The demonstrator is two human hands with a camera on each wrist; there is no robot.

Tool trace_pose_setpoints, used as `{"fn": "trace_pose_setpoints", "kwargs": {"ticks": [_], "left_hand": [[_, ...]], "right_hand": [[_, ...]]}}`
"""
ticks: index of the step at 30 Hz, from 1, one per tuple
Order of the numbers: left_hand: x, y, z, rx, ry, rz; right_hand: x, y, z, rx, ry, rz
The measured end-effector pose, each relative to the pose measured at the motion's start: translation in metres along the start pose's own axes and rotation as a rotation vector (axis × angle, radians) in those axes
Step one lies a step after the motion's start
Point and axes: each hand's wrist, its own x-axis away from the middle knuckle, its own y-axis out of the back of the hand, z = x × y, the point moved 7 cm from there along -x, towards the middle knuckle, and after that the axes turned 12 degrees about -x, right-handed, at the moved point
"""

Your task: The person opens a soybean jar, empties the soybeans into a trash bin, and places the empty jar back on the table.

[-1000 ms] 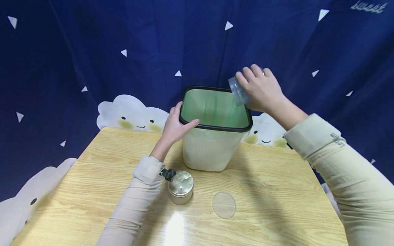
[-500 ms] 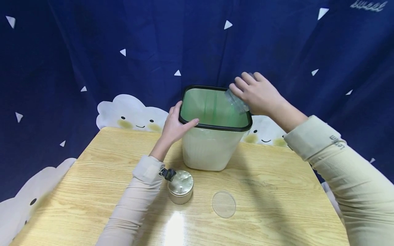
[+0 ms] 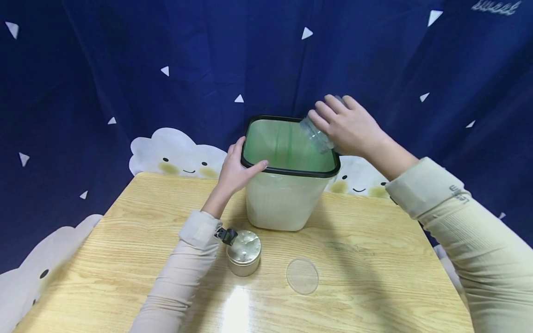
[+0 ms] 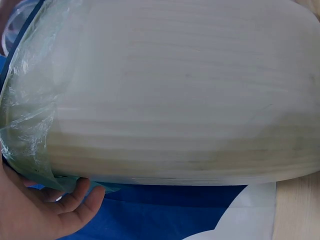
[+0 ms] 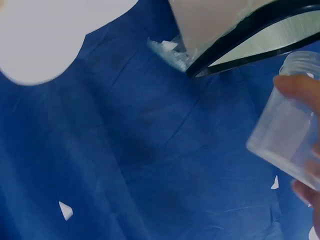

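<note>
A pale trash bin point(image 3: 281, 203) with a black rim and a green liner stands at the back of the table. My left hand point(image 3: 235, 172) grips its left rim, thumb over the front edge; the left wrist view shows the fingers point(image 4: 80, 202) curled by the liner outside the bin wall point(image 4: 175, 95). Above the bin's right side, my right hand point(image 3: 350, 127) holds a clear plastic jar point(image 3: 315, 135) tilted, its mouth toward the bin. The right wrist view shows the jar point(image 5: 282, 130) uncapped and see-through, with no contents visible.
A round can point(image 3: 244, 253) with a silvery top stands in front of the bin, beside the left wrist. A clear flat disc point(image 3: 302, 276) lies on the wooden table point(image 3: 374, 240) to its right. Behind hangs a dark blue curtain point(image 3: 200, 60) with white triangles and clouds.
My right hand has brought the jar down and to the left, further over the bin opening. The left hand stays on the rim; the can and disc have not moved.
</note>
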Motion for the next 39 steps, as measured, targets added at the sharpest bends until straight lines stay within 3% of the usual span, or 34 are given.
{"fn": "trace_pose_setpoints", "kwargs": {"ticks": [6, 10, 13, 16, 22, 28, 33, 39], "left_hand": [[0.000, 0.000, 0.000, 0.000, -0.004, -0.003], [0.000, -0.001, 0.000, 0.003, -0.004, 0.006], [0.000, -0.001, 0.000, 0.006, -0.004, 0.010], [0.000, -0.001, 0.000, 0.006, -0.003, 0.008], [-0.001, 0.000, 0.000, 0.006, -0.015, -0.013], [-0.001, 0.001, 0.000, 0.006, -0.020, -0.012], [-0.001, 0.001, -0.001, 0.006, -0.017, -0.008], [0.000, 0.000, -0.001, 0.012, -0.011, -0.008]], "right_hand": [[0.006, -0.006, -0.020, -0.334, -0.380, 0.120], [0.010, -0.007, -0.026, -0.469, -0.476, 0.160], [0.012, -0.006, -0.026, -0.440, -0.455, 0.191], [0.011, -0.003, -0.023, -0.339, -0.377, 0.204], [0.007, 0.006, -0.017, -0.147, -0.251, 0.072], [0.007, -0.007, -0.005, -0.049, -0.116, 0.147], [0.008, -0.006, -0.005, -0.046, -0.101, 0.088], [0.013, -0.004, -0.010, -0.073, -0.145, 0.075]]}}
